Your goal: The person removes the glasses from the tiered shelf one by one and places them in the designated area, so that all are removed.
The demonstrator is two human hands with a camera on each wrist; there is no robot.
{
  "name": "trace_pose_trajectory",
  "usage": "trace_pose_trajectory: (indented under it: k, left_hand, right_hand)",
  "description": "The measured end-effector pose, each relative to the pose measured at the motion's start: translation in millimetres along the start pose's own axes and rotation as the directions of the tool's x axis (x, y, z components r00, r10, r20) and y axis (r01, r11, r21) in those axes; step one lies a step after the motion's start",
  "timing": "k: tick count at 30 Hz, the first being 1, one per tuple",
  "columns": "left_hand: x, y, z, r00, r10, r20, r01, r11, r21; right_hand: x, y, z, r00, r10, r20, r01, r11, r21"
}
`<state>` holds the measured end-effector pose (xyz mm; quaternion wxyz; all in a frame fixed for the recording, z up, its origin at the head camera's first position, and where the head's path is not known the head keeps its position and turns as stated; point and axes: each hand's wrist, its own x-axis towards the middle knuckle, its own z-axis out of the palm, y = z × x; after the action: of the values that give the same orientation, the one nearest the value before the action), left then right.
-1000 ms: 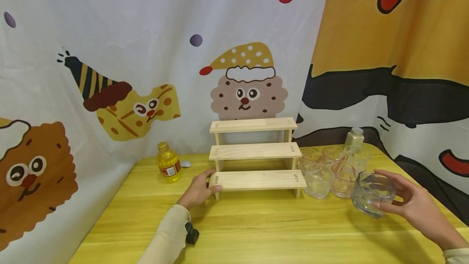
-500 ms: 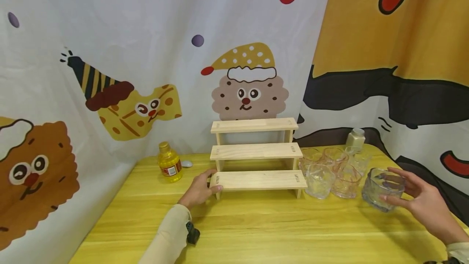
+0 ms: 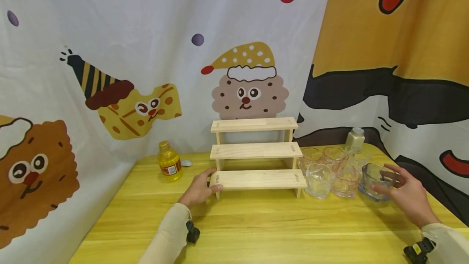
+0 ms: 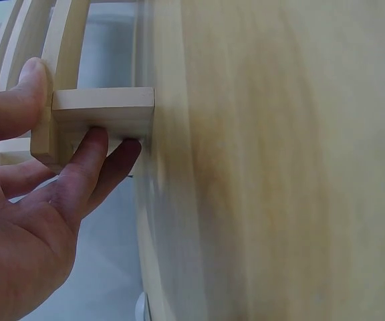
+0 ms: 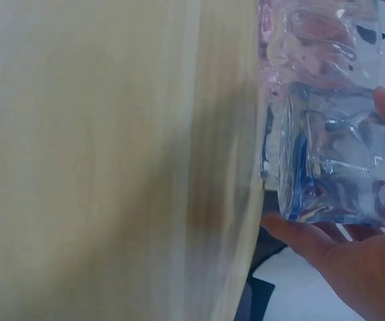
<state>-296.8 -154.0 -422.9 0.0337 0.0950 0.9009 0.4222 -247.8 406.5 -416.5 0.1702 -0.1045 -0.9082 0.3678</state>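
A three-tier wooden stand stands in the middle of the table in the head view. My left hand grips the left end of its lowest step. In the left wrist view the thumb lies on the board and fingertips touch the upright below it. My right hand holds a clear bluish glass between thumb and fingers, at the right end of a group of glasses. Beside it are a pinkish glass and a clear glass; more glasses stand behind, partly hidden.
A yellow bottle with a red label stands at the back left, a small white spoon-like piece beside it. At the back right is a pale jar. A printed curtain hangs behind the yellow wooden table.
My right hand first moved right with the bluish glass, then back left and away from me, bringing it close to the other glasses. My left hand has stayed on the stand.
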Motion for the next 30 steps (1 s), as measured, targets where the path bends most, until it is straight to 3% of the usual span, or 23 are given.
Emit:
trace_pose_trajectory:
  k: [8,20,30]
  left_hand:
    - [-0.2,-0.6,1.6,1.0,-0.005,0.017,0.006,0.999,-0.04]
    - [-1.0,-4.2,2.6,1.0,0.002,0.026,-0.001,1.0,-0.031]
    - [0.1,0.5,-0.9,1.0,-0.022,0.016,0.023,1.0,-0.022]
  right_hand:
    - [4.7,0,7,0.999,0.049,-0.002,-0.049,0.998,0.034]
    - [14.1,1,10,0.987,0.156,0.026,-0.155,0.987,-0.032]
    - [17.9,-2,7,0.993,0.113,0.034,-0.107,0.984,-0.142]
